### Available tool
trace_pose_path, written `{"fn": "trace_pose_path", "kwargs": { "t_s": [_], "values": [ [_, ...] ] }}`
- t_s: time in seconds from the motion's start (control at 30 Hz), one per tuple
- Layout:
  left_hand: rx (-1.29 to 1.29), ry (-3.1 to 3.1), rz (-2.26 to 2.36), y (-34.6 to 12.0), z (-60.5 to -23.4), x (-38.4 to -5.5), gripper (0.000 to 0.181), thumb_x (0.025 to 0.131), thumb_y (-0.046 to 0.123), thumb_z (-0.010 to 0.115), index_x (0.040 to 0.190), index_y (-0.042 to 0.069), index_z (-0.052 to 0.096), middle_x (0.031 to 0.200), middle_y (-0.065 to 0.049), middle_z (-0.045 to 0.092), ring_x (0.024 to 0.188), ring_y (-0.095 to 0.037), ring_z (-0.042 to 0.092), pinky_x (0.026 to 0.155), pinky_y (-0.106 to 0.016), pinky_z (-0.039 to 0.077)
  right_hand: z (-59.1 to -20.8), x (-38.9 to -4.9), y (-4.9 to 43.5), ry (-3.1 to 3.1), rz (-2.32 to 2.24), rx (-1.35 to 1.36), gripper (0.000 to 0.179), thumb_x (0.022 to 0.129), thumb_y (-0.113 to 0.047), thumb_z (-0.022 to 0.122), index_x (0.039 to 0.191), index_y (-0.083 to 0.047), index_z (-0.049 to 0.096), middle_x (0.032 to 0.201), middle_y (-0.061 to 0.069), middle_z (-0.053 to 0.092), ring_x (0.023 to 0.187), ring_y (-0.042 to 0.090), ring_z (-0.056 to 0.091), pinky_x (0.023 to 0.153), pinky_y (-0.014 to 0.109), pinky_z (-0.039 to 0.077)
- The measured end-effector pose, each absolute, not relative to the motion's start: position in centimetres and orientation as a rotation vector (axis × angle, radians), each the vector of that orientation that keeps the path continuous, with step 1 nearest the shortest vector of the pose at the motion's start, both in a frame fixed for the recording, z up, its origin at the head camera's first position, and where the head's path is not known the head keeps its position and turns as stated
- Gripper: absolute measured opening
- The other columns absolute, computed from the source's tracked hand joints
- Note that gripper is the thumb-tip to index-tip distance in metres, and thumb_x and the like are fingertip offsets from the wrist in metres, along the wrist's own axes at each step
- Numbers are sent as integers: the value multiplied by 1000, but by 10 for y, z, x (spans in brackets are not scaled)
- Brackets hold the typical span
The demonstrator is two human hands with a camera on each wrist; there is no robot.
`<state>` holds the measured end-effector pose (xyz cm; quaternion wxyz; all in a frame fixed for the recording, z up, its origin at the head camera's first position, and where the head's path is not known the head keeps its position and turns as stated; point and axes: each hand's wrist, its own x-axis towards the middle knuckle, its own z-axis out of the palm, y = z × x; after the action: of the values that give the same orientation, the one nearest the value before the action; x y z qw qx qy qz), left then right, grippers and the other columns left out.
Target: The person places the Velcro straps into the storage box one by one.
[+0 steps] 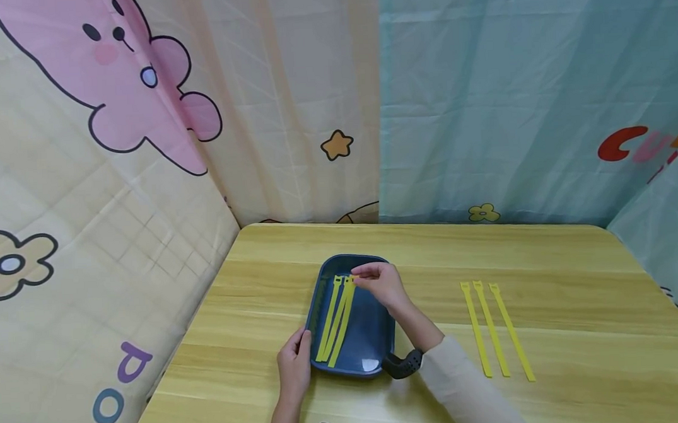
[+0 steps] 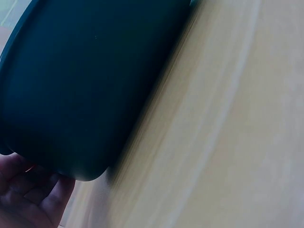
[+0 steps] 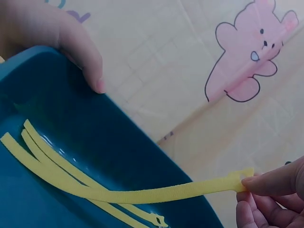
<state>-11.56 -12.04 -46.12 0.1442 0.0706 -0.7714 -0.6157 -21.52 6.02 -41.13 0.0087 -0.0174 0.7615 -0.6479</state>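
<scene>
head view: right hand (image 1: 381, 285) pinches one end of a flat yellow strap (image 3: 180, 192), its other end resting with two similar straps (image 1: 329, 319) in a rounded rectangular dark-blue tray (image 1: 373, 336). left hand (image 1: 294, 366) grips the tray at its left side, finger contact unclear in the dim left wrist view; three more yellow straps (image 1: 492, 328) lie rightward on the wood-grain table (image 1: 594, 326).

Tray (image 1: 373, 336) plain, dark blue in head view, teal-blue in right wrist view. Strips inside (image 1: 341, 322) plain yellow; strips outside (image 1: 492, 331) same yellow. Tabletop (image 1: 594, 326) pale yellow-brown, streaked wood grain. Sleeve (image 1: 466, 389) off-white; wrist camera (image 1: 402, 364) black. Cream cloth (image 1: 162, 200) printed with black-outlined pink bear (image 1: 119, 114), beige flower (image 1: 34, 250), orange star (image 1: 337, 146). Blue-green cloth (image 1: 454, 105) bears yellow flower (image 1: 483, 212), red letter (image 1: 606, 150).
</scene>
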Motion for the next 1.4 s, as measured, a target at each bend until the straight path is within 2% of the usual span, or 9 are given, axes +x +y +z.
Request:
{"fn": "trace_pose_path", "kwargs": {
  "t_s": [0.27, 0.4, 1.07, 1.4],
  "values": [
    [202, -2205, -1788, -127, -487, -124, 30, 94, 9, 53, 113, -13, 59, 109, -23, 61, 98, -26, 56, 77, -22, 46, -417, -224, 59, 2409, -2003, -39, 16, 82, 3, 66, 97, 6, 68, 87, 9, 66, 78, 20, 61, 76, 32, 50],
    [190, -2206, -1764, -128, -494, -126, 32, 94, 12, 53, 114, -12, 58, 110, -22, 61, 99, -26, 56, 78, -23, 46, -419, -229, 57, 2440, -1956, -15, 16, 82, 2, 66, 97, 6, 68, 87, 9, 66, 78, 20, 61, 76, 32, 50],
    [189, -2189, -1765, -128, -493, -126, 31, 94, 12, 53, 113, -11, 59, 108, -21, 62, 97, -24, 57, 78, -22, 46, -434, -242, 56, 2599, -1759, 20, 10, 80, 4, 67, 89, 2, 70, 84, 9, 65, 75, 20, 58, 70, 30, 50],
    [203, -2199, -1793, -128, -491, -126, 32, 94, 12, 53, 114, -12, 58, 109, -22, 61, 96, -25, 57, 76, -21, 46, -441, -247, 54, 2632, -1687, 4, 10, 81, 2, 67, 90, 1, 70, 83, 8, 64, 74, 19, 57, 69, 30, 50]
  ]
}}
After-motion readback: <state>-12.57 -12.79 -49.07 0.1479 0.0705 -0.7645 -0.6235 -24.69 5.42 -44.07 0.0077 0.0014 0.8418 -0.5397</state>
